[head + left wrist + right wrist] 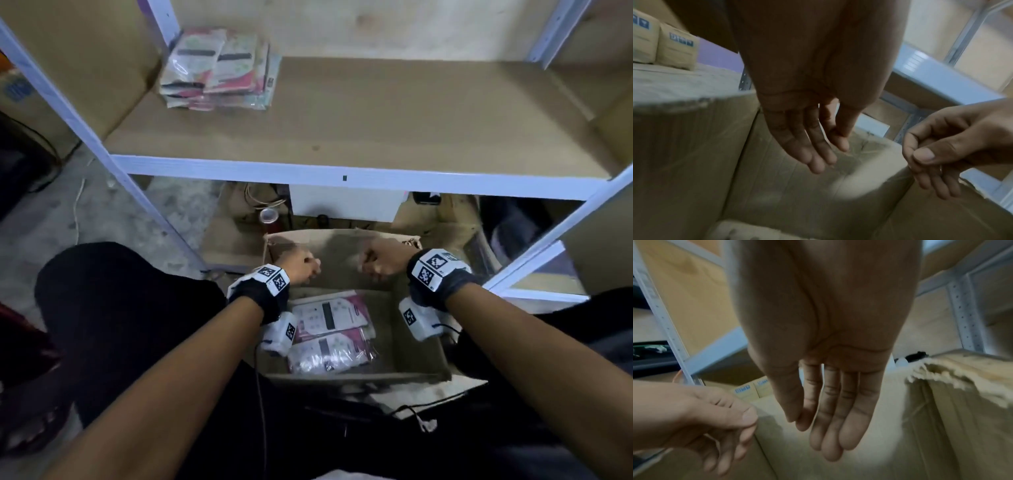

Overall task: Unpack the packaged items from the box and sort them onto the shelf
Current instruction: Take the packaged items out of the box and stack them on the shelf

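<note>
An open cardboard box (424,342) sits on the floor between my knees, below the shelf (342,120). Two white-and-pink packaged items (330,317) (329,353) lie on its bottom. A stack of similar packages (219,70) rests at the shelf's back left. My left hand (301,267) hangs over the box's far left part, fingers straight and relaxed (818,155), holding nothing. My right hand (380,262) hovers over the far right part, fingers extended (834,426), also empty. Both hands are above the packages, not touching them.
White metal uprights (102,150) frame the shelf. Under it lie a tape roll (269,219), cables and a white box (346,205). Small brown cartons (676,47) stand off to the left. The box's right edge is torn (953,378). My dark-clothed legs flank the box.
</note>
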